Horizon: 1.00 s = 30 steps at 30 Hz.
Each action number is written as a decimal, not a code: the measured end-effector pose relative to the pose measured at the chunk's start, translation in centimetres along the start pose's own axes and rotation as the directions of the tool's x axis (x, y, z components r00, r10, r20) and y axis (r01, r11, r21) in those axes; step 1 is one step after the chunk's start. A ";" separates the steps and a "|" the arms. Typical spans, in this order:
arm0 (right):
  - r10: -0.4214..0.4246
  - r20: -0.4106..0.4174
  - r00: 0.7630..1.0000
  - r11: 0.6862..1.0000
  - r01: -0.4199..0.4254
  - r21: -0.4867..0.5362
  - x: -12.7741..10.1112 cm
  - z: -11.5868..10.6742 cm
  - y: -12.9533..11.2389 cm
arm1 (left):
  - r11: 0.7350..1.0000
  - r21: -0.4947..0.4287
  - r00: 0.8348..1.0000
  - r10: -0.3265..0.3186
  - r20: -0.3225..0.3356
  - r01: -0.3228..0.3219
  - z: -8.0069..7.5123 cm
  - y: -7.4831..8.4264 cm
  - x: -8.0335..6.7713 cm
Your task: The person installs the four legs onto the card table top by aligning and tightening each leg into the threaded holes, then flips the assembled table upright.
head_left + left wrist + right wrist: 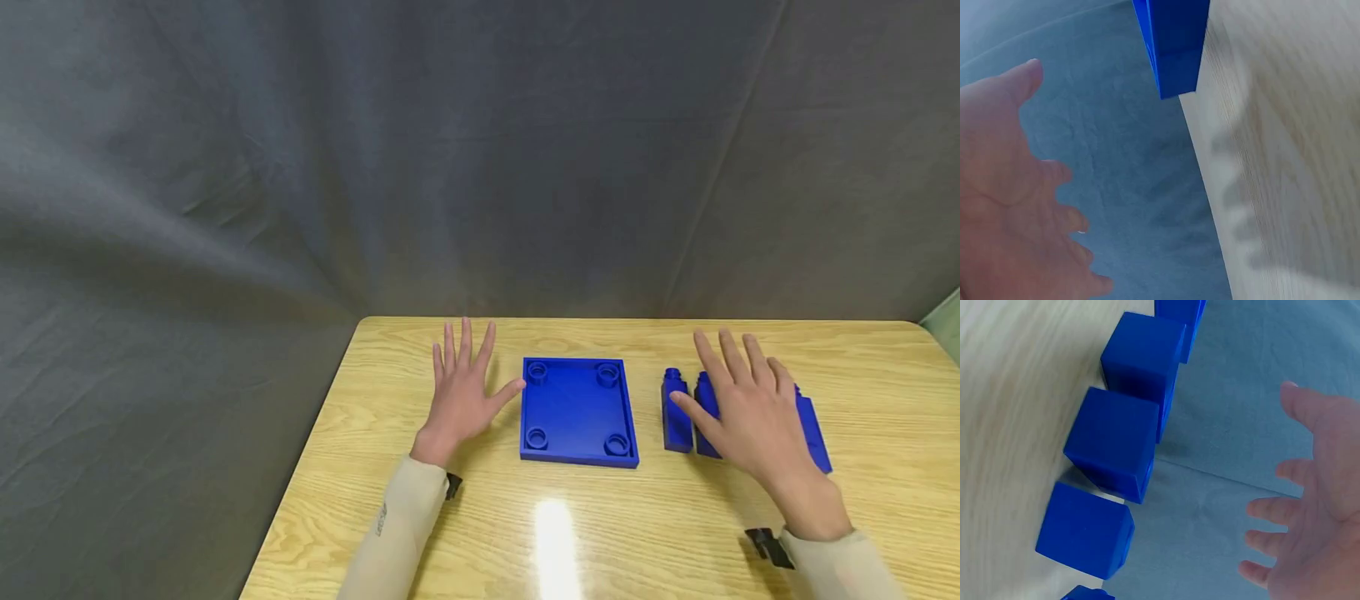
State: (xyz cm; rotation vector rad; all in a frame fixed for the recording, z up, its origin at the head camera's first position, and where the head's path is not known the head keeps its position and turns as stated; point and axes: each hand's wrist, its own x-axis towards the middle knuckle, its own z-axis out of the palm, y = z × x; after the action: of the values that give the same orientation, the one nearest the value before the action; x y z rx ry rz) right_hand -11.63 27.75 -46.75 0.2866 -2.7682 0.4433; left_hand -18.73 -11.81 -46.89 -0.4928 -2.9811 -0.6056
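From my head, my left hand (461, 392) lies spread flat on the worktop (885, 392), thumb beside the blue square tray (577, 410), while my right hand (750, 408) hovers spread-fingered, holding nothing, over the blue blocks (677, 412). My left wrist shows splayed fingers (1054, 212) and the tray's corner (1175, 56). My right wrist shows the blocks (1116, 440) in a row, fingers (1310, 506) wide.

Your left hand (459, 398) lies flat, palm down, fingers straight and spread, thumb stretched out to the right. Your right hand (750, 417) hovers palm down with fingers straight and slightly fanned, thumb out to the left. Both forearms, in pale sleeves, reach forward from the near edge, well apart.
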 end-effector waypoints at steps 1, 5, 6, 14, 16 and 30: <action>-0.001 -0.008 1.000 1.000 0.001 0.001 -0.1 0.0 -0.1 | 1.000 -0.012 1.000 -0.001 0.000 0.001 0.0 0.1 -0.2; 0.003 -0.028 1.000 1.000 -0.003 0.018 -0.5 0.2 -0.6 | 0.998 -0.059 1.000 0.007 -0.021 -0.008 0.3 0.7 -1.1; 0.005 -0.034 0.999 1.000 -0.004 0.024 -0.6 0.3 -0.7 | 0.998 -0.067 1.000 0.006 -0.023 -0.008 0.4 0.8 -1.3; 0.057 -0.100 0.993 0.990 -0.044 0.131 -1.3 1.2 -1.3 | 0.984 -0.179 1.000 0.001 -0.032 -0.007 1.6 1.9 -2.6; 0.064 -0.127 0.990 0.986 -0.044 0.160 -1.4 1.6 -1.4 | 0.981 -0.195 1.000 0.000 -0.027 -0.005 1.9 2.0 -2.7; 0.083 -0.176 0.981 0.975 -0.044 0.219 -2.1 3.9 -1.6 | 0.920 -0.385 0.995 -0.039 0.088 0.070 3.7 2.4 -2.9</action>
State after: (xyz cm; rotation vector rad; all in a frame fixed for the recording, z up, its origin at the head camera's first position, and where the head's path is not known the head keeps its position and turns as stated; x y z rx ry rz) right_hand -10.33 25.28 -50.51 0.1958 -2.5568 0.7490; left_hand -15.17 -9.14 -49.76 -0.4641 -2.9560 -1.2236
